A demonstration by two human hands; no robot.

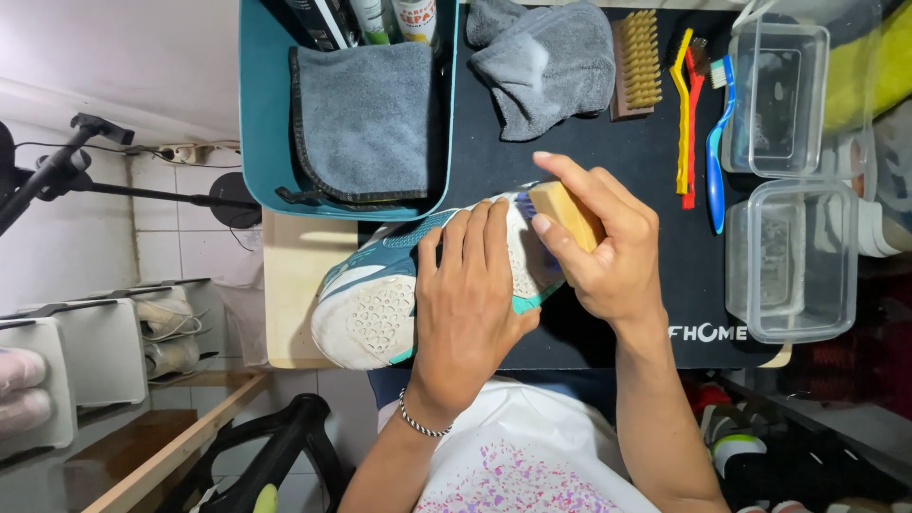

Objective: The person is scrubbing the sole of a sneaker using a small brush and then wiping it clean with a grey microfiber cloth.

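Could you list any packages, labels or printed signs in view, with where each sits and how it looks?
Bottles: upright in the teal bin, top edge; black, green and white with red labelling.
Logo: white lettering on the black mat, right of the right hand.
Clear tubs: far right, rectangular, unlabelled.

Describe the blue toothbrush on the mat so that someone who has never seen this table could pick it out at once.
Start at the black mat covering the table, then go to its right side beside the two clear plastic tubs. Three thin brushes lie there side by side; the blue toothbrush is the rightmost, nearest the tubs. Its neighbours are yellow and red, and it alone is blue with a white-bristled head.
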